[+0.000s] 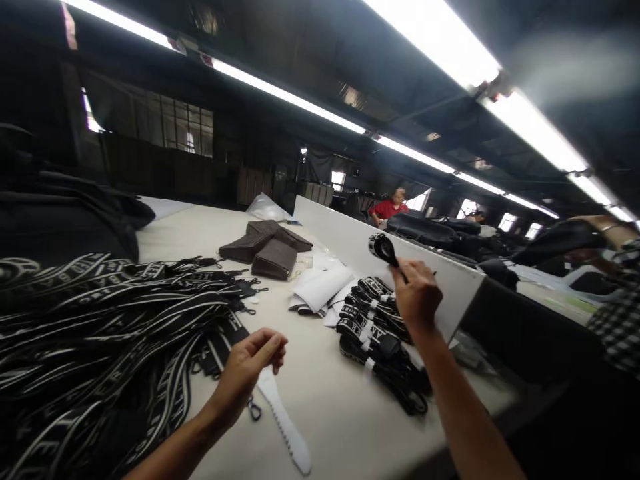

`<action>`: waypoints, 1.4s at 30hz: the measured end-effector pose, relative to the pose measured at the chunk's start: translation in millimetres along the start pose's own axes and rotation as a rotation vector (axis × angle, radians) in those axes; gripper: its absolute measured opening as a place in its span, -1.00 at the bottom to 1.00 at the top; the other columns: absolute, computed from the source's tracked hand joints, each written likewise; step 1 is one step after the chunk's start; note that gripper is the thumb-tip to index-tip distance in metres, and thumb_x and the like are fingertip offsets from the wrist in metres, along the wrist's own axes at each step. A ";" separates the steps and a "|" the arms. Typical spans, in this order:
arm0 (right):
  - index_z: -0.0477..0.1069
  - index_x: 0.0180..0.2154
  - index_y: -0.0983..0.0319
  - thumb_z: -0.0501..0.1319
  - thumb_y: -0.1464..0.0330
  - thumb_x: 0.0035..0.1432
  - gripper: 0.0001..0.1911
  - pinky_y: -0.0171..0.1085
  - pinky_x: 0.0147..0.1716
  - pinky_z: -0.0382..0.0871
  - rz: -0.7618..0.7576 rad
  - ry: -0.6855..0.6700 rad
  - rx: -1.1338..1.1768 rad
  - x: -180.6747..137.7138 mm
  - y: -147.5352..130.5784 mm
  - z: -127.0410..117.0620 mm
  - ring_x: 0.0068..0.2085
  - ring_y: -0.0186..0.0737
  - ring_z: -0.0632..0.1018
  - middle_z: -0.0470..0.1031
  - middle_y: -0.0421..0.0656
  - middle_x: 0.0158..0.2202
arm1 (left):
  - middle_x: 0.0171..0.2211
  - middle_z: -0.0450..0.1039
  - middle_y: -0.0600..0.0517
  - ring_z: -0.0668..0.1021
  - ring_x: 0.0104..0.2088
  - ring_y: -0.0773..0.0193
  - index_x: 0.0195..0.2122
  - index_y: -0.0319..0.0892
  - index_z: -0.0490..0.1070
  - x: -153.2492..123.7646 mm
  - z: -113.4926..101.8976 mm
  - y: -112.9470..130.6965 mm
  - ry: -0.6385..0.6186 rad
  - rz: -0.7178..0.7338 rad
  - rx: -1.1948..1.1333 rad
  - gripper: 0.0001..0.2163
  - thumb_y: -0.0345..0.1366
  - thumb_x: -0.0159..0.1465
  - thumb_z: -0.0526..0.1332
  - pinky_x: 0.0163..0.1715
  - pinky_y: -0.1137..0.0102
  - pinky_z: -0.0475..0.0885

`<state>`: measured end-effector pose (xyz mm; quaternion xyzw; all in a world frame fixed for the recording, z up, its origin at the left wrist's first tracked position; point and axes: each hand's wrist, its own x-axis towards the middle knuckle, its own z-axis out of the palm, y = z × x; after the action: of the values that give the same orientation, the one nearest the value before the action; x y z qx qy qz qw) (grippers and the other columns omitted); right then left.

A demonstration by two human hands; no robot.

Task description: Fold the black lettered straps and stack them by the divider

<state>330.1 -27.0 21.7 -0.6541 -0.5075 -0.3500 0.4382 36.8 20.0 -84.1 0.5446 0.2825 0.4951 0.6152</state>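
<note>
My right hand [419, 293] is raised above the table, its fingers wrapped round a coiled black strap [383, 248] with white lettering. Below it lie several similar bundled straps [367, 330], some bound with white bands. My left hand [255, 360] is closed, thumb against curled fingers; whether anything is inside is hidden. Just under those fingers begins a white strip [287, 420] with a notched edge, slanting towards the front of the table; I cannot tell if they touch. A black metal hook [255, 409] lies beside the strip. Left of my hand spreads a large pile of loose lettered straps [110, 333].
Dark brown pouches [275, 257] and white paper sheets [320, 290] lie mid-table. Behind them are a clear plastic bag [267, 207] and a low white partition [350, 230]. Black bags [65, 220] stand at left. A person in red [387, 208] and another in a checked sleeve [620, 320] are beyond.
</note>
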 end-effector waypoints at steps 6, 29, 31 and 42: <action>0.55 -0.24 0.35 0.09 0.53 0.17 -0.75 -0.16 -0.26 0.24 -0.058 -0.602 -0.508 -5.2 78.0 52.6 -0.24 0.00 0.53 0.55 0.11 -0.31 | -0.50 0.45 0.02 0.45 -0.50 0.31 -0.40 -0.21 0.46 11.5 -13.1 -14.8 0.148 0.147 0.365 -0.75 -0.11 0.20 0.21 -0.52 0.45 0.35; 0.44 -0.41 0.22 0.25 0.47 0.12 -0.93 -0.29 -0.25 0.24 0.025 -1.048 0.353 -196.1 -133.8 45.3 -0.25 -0.18 0.50 0.51 -0.15 -0.29 | -0.40 0.53 0.01 0.53 -0.34 0.24 -0.38 -0.20 0.51 22.3 -40.7 -56.1 0.181 0.015 0.980 -0.87 -0.48 0.14 0.18 -0.23 0.38 0.38; 0.45 -0.37 0.23 0.24 0.48 0.13 -0.94 -0.28 -0.24 0.25 0.028 -1.050 0.332 -200.6 -134.2 45.1 -0.23 -0.16 0.50 0.50 -0.12 -0.28 | -0.41 0.53 0.00 0.53 -0.34 0.23 -0.40 -0.20 0.51 19.5 -38.3 -54.9 0.117 0.008 1.036 -0.89 -0.47 0.14 0.20 -0.22 0.37 0.38; 0.51 -0.37 0.22 0.27 0.46 -0.01 -0.90 -0.30 -0.30 0.27 -0.031 -1.258 0.444 -175.4 -126.7 64.9 -0.32 -0.17 0.52 0.55 -0.16 -0.41 | -0.30 0.57 -0.07 0.56 -0.22 0.15 -0.32 -0.22 0.55 17.2 -39.9 -49.4 0.062 -0.063 1.085 -0.83 -0.44 0.19 0.15 -0.11 0.32 0.39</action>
<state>165.9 -16.7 -133.1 -0.6203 -0.7359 0.2047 0.1780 22.4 55.5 -137.7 0.7605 0.5316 0.2754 0.2515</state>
